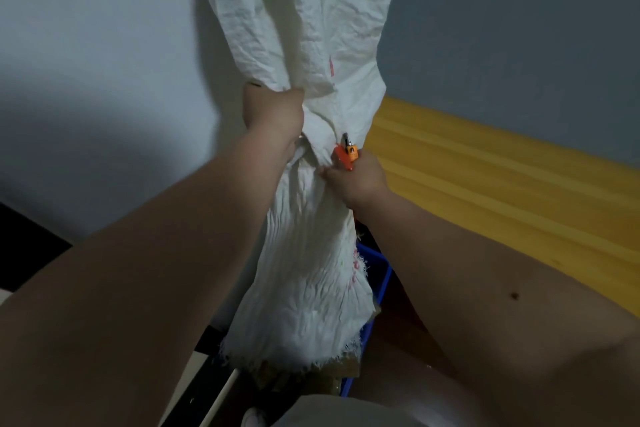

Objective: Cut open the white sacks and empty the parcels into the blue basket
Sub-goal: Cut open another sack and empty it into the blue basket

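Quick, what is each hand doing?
Left hand: closed on the crumpled white woven sack.
Right hand: closed on the small orange box cutter and the sack.

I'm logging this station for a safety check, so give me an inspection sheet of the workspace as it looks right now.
Surface: dark floor, mostly hidden by the arms.
Job's things: white sack held upside down, its frayed open end over the blue basket; brown cardboard parcels showing at the mouth.
Clutter: nothing seen.
Hands: left hand grips the bunched sack; right hand pinches the sack while also holding an orange cutter.
Cables: nothing seen.
Surroundings: pale wall on the left, grey wall and yellow padded surface on the right.
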